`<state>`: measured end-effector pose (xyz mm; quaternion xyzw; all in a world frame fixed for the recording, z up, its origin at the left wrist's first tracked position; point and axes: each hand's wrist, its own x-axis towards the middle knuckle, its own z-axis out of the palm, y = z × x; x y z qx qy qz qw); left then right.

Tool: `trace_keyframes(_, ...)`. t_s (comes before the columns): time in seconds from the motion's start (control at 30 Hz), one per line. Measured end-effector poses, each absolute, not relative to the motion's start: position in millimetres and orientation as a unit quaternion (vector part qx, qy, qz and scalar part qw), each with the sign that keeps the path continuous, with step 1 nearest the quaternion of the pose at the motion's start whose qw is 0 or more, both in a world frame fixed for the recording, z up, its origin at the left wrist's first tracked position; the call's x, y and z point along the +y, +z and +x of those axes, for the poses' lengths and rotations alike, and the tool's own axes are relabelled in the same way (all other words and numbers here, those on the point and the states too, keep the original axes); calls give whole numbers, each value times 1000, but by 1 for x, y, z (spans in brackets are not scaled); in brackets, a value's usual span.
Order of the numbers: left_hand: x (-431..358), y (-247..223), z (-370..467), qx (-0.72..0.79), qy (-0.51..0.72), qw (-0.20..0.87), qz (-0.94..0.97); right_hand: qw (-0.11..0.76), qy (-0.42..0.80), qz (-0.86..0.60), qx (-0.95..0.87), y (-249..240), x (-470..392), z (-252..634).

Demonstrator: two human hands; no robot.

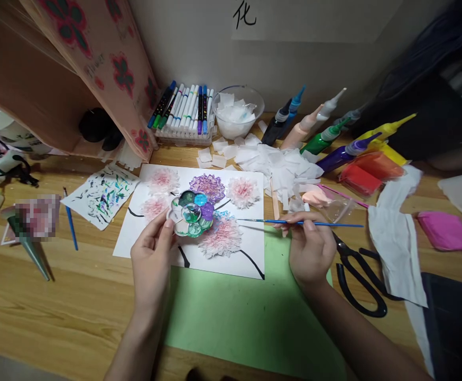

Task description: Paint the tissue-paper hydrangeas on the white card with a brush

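My left hand [154,248] grips a flower-shaped paint palette [182,225] by its left edge, with green, purple and blue paint in its wells. Between the fingers of my right hand [310,246] is a thin blue paintbrush [334,224], its tip pointing left. Below them lies a white sheet [250,259] bearing several ruffled paper flowers and black painted stems. One flower [208,186] is purple; the pink flower [223,241] nearest the brush tip has blue on its upper edge. The palette hides part of the sheet.
Behind the sheet are white tissue pieces [278,161], a glass bowl [239,114], a marker set [183,111] and several paint bottles [326,137]. Black scissors [360,286] lie right of my right hand. A paint-smeared paper [102,196] and another brush [71,219] lie left.
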<state>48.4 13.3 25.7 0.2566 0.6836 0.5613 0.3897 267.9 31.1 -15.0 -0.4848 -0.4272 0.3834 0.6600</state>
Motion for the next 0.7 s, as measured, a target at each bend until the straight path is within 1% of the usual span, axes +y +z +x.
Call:
trace_keyframes(0.1,14,25,47,681,562,396,252,629,419,-508,-413,-16,33,269)
trace_keyframes(0.23,13,26,49,682,564,391,252,604,423,-527,-423,-16,33,268)
trace_keyframes(0.43,13,27,48,688,561,385,253,632,381,-521,-429,-14,30,267)
trace_keyframes(0.6,13,28,49,684,562,388,257,612,374,-516,-468,-14,29,266)
trace_keyframes(0.7,13,28,50,685,561,387,259,634,353,-511,-461,-14,28,266)
